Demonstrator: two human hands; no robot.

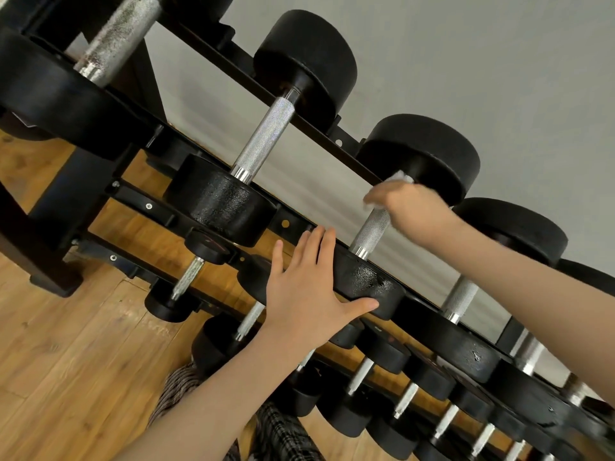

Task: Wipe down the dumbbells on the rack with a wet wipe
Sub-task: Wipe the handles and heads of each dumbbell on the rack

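Note:
A black dumbbell (369, 277) with a knurled steel handle (371, 232) lies on the top tier of the black rack (319, 126). My right hand (411, 204) curls round the upper end of that handle with a white wet wipe (401, 178) under its fingers. The wipe shows only as a small white edge above the knuckles. My left hand (307, 291) lies flat with straight, spread fingers on the dumbbell's near head, thumb along its lower edge.
More black dumbbells (263, 141) fill the top tier on both sides. Smaller dumbbells (376, 354) line the two lower tiers. Behind the rack is a grey wall (482, 61), below it a wooden floor (66, 361). Checked fabric (279, 434) shows at the bottom.

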